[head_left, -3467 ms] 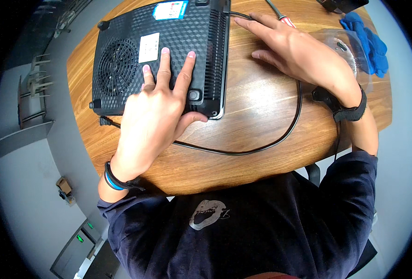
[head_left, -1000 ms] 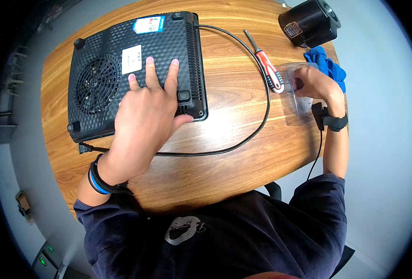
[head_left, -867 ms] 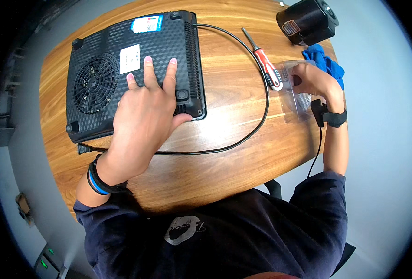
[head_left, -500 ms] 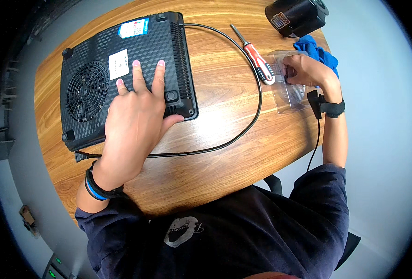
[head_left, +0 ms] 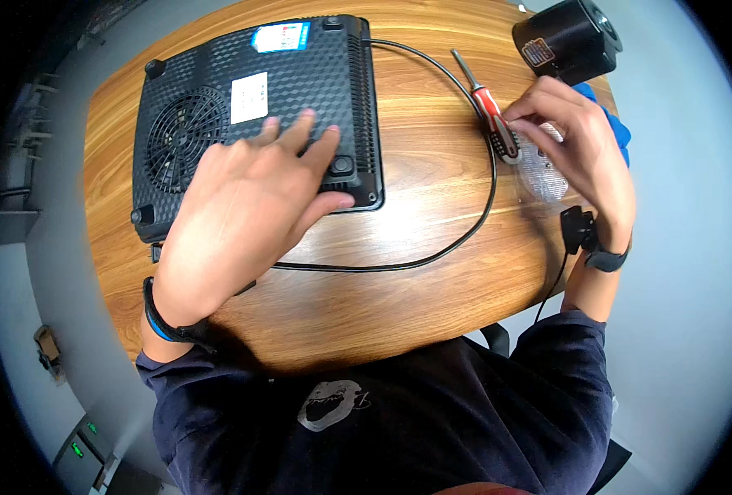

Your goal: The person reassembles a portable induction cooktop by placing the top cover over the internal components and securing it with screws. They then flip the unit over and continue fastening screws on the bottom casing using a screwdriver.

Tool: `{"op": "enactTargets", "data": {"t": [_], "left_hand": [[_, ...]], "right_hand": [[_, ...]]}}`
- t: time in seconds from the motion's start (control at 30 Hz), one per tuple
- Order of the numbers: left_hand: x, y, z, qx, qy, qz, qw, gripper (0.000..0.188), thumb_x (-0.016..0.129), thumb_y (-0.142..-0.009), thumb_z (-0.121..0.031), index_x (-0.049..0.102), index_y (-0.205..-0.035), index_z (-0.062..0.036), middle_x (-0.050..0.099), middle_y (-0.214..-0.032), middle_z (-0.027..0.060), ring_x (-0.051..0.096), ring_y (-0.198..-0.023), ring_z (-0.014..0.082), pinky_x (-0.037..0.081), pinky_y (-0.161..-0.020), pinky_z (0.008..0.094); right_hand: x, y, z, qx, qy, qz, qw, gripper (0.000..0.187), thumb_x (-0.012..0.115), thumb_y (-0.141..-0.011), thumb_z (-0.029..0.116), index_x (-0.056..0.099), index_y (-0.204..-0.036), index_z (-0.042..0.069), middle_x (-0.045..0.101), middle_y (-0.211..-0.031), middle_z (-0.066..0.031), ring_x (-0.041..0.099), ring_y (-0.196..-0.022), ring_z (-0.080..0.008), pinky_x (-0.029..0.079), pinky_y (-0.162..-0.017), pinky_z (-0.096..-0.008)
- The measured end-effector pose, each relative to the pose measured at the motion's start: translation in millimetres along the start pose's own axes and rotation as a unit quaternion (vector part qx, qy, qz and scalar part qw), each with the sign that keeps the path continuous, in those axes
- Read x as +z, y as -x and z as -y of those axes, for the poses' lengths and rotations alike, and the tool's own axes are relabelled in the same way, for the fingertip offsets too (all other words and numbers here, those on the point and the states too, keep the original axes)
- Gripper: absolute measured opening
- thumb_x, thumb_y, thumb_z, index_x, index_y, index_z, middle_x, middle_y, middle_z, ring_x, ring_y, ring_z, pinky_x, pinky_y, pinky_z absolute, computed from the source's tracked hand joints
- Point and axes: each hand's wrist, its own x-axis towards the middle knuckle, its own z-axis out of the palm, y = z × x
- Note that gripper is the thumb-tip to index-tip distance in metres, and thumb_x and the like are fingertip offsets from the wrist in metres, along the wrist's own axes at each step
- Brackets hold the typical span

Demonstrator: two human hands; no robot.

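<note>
L hand [head_left: 246, 210] flat, open on upturned black cooker [head_left: 259, 107]; R hand [head_left: 580, 144] fingertips at screwdriver [head_left: 490, 111] handle, grip unclear.

A black flat appliance [head_left: 255, 115] lies underside up on the wooden surface [head_left: 432, 198], fan grille and stickers showing, while a red-handled screwdriver [head_left: 490, 111] lies beside a clear, perhaps plastic, bag [head_left: 541, 169] near the right edge.

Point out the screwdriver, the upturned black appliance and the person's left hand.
screwdriver [head_left: 491, 115], head view, on its red handle.
black appliance [head_left: 217, 107], head view, on its ribbed underside beside the fan grille.
left hand [head_left: 238, 219], head view, on the back of the hand.
</note>
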Motion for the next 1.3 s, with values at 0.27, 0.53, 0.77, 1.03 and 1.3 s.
{"op": "enactTargets", "data": {"t": [0.27, 0.53, 0.77, 1.03, 1.3], "left_hand": [[-1.5, -11.6, -8.4, 0.009, 0.276, -0.155, 0.949, 0.044, 0.082, -0.101, -0.020, 0.072, -0.143, -0.0105, 0.081, -0.110, 0.0161, 0.077, -0.088, 0.0375, 0.062, -0.076, 0.0412], [9.8, -12.3, 1.8, -0.015, 0.286, -0.193, 0.939, 0.012, 0.080, -0.101, -0.016, 0.079, -0.111, -0.0080, 0.076, -0.087, 0.0166, 0.076, -0.078, 0.0365, 0.058, -0.068, 0.0432], [11.6, -15.4, 2.4, -0.008, 0.292, -0.177, 0.940, 0.009, 0.080, -0.101, -0.015, 0.077, -0.107, -0.0085, 0.073, -0.081, 0.0140, 0.072, -0.071, 0.0348, 0.054, -0.064, 0.0418], [9.4, -19.0, 6.4, -0.022, 0.235, -0.131, 0.963, 0.012, 0.079, -0.101, -0.015, 0.077, -0.110, -0.0067, 0.076, -0.089, 0.0138, 0.073, -0.070, 0.0320, 0.057, -0.066, 0.0413], [12.9, -17.3, 9.8, -0.038, 0.235, -0.112, 0.965, 0.014, 0.078, -0.100, -0.012, 0.078, -0.112, -0.0048, 0.080, -0.097, 0.0151, 0.075, -0.071, 0.0341, 0.060, -0.068, 0.0409]], "right_hand": [[45.1, -47.8, 73.6, -0.085, -0.181, -0.035, 0.979, 0.014, 0.083, -0.092, 0.001, 0.077, -0.105, -0.001, 0.075, -0.094, -0.0129, 0.078, -0.085, -0.0276, 0.063, -0.078, -0.0374], [63.2, -54.5, 71.8, -0.032, -0.232, -0.035, 0.972, 0.017, 0.087, -0.094, 0.009, 0.078, -0.106, 0.002, 0.078, -0.094, -0.0111, 0.079, -0.086, -0.0225, 0.063, -0.078, -0.0342], [69.2, -56.8, 66.9, -0.032, -0.237, -0.023, 0.971, 0.017, 0.088, -0.095, 0.013, 0.076, -0.102, 0.003, 0.076, -0.089, -0.0101, 0.078, -0.083, -0.0214, 0.059, -0.073, -0.0332], [67.1, -55.2, 32.1, -0.063, -0.085, -0.056, 0.993, 0.014, 0.078, -0.102, 0.012, 0.070, -0.107, 0.001, 0.069, -0.101, -0.0168, 0.072, -0.096, -0.0394, 0.058, -0.085, -0.0460], [57.9, -23.7, -27.2, 0.154, 0.163, 0.071, 0.972, 0.028, 0.081, -0.100, 0.014, 0.064, -0.119, 0.003, 0.075, -0.111, -0.0221, 0.073, -0.102, -0.0460, 0.059, -0.085, -0.0519]]}}
